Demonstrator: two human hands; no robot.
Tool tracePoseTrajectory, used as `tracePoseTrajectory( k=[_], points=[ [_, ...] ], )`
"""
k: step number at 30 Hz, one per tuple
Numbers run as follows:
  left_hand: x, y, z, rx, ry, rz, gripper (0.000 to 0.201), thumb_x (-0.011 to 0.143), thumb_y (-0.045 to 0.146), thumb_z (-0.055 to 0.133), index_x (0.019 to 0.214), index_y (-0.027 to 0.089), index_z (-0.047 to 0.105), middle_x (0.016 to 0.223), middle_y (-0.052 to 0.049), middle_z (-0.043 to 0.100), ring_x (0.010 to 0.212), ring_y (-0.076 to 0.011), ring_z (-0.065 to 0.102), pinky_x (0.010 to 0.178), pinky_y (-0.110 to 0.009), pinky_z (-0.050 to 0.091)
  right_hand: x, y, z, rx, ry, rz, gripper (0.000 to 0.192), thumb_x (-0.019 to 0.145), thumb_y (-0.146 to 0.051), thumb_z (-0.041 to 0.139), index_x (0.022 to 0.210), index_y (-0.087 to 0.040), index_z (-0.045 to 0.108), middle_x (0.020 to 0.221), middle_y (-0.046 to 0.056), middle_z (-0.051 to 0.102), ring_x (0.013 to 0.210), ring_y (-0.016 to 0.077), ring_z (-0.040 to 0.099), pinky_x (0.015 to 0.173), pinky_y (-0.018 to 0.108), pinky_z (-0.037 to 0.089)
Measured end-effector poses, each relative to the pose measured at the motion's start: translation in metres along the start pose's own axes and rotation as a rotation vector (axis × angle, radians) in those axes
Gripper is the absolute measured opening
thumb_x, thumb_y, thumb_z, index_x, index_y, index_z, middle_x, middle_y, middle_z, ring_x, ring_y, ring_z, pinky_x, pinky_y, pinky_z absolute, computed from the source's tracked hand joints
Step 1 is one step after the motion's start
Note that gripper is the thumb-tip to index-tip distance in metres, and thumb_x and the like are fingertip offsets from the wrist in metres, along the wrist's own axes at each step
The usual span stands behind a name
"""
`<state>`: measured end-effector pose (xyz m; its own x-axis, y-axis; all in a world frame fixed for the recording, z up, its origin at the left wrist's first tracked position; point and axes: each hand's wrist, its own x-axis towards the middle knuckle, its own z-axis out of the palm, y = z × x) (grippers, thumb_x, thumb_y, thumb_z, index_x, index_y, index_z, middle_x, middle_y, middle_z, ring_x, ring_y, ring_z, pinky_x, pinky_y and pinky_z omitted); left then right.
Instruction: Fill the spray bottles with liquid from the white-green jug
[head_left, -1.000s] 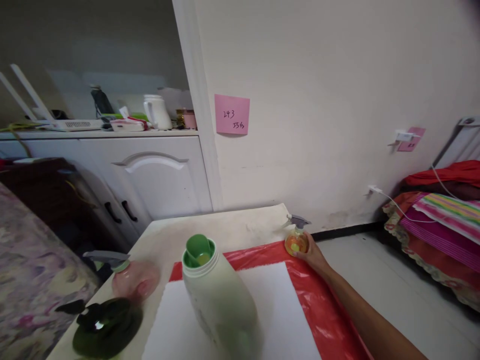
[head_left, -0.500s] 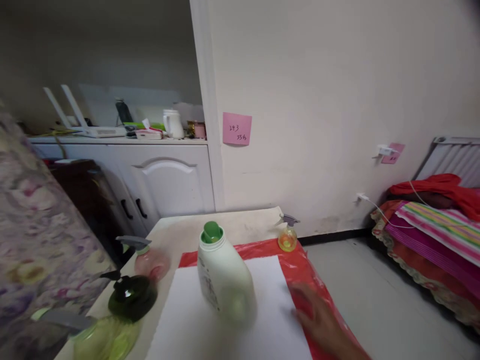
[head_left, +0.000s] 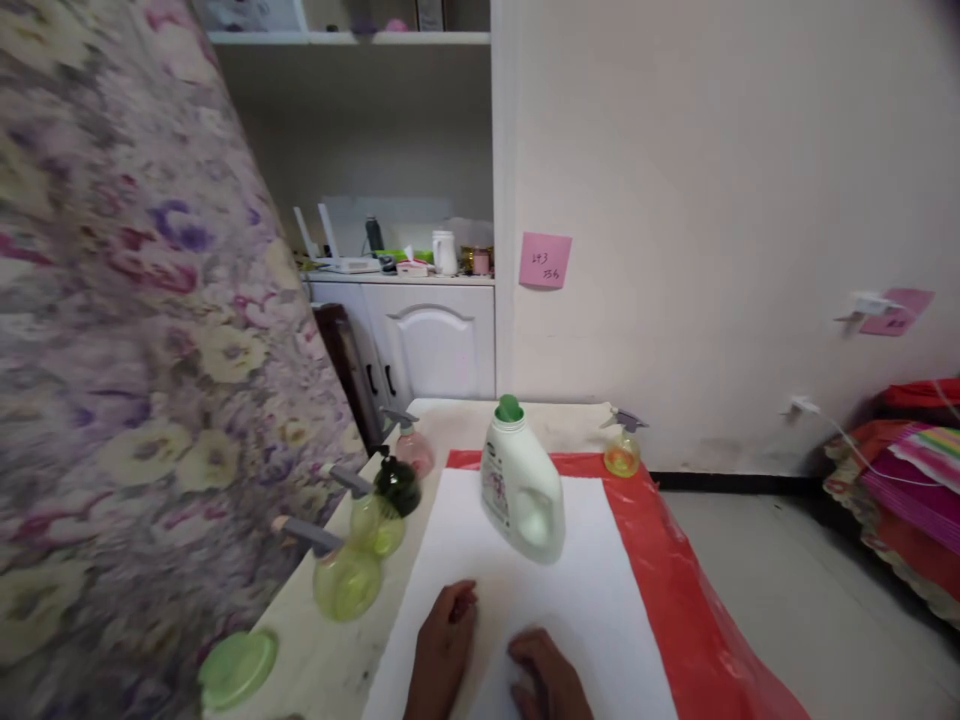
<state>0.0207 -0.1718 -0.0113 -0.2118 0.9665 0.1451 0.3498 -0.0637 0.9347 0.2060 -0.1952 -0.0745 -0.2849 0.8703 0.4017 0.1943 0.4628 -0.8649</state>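
A pale green detergent bottle [head_left: 523, 485] with a green cap set in its mouth stands upright on a white sheet [head_left: 600, 590]. My left hand [head_left: 444, 645] rests low over the sheet, in front of the bottle and left of it, fingers curled together and nothing visible in them. My right hand [head_left: 551, 675] lies nearer to me at the sheet's middle, fingers bent, with a gap between thumb and forefinger and nothing held. Neither hand touches the bottle. Under the sheet lies a red plastic cover [head_left: 675, 590].
Along the table's left side stand yellow-green spray bottles [head_left: 347, 582], a dark green pump bottle [head_left: 397, 485], a pink spray bottle [head_left: 414, 450] and a green lid [head_left: 238, 668]. A yellow spray bottle [head_left: 622, 455] stands at the back right. A floral curtain [head_left: 150, 350] hangs at left.
The view has turned left and drawn back. My right hand has moved from the red cover onto the white sheet. My left hand has come into view.
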Motion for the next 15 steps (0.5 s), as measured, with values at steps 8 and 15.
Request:
tracePoseTrajectory(
  k=[8, 15],
  points=[
    [-0.022, -0.013, -0.074, 0.037, 0.473, -0.101, 0.045, 0.083, 0.05, 0.051, 0.116, 0.02, 0.054, 0.104, -0.009, 0.067, 0.098, -0.0263, 0.064, 0.093, -0.045, 0.049, -0.013, 0.0, -0.001, -0.045, -0.034, 0.057, 0.026, 0.083, -0.018, 0.056, 0.107, -0.027, 0.06, 0.107, 0.008, 0.066, 0.103, 0.0247, 0.063, 0.093, 0.038, 0.052],
    [0.03, -0.023, -0.124, 0.179, 0.639, -0.05, 0.071, 0.066, 0.043, 0.067, 0.128, 0.015, 0.046, 0.132, -0.016, 0.052, 0.128, -0.0349, 0.045, 0.11, -0.051, 0.034, -0.017, 0.007, 0.013, 0.016, 0.122, 0.062, 0.016, 0.084, -0.033, 0.056, 0.096, -0.028, 0.065, 0.097, 0.007, 0.068, 0.096, 0.025, 0.064, 0.087, 0.037, 0.053]
  ],
)
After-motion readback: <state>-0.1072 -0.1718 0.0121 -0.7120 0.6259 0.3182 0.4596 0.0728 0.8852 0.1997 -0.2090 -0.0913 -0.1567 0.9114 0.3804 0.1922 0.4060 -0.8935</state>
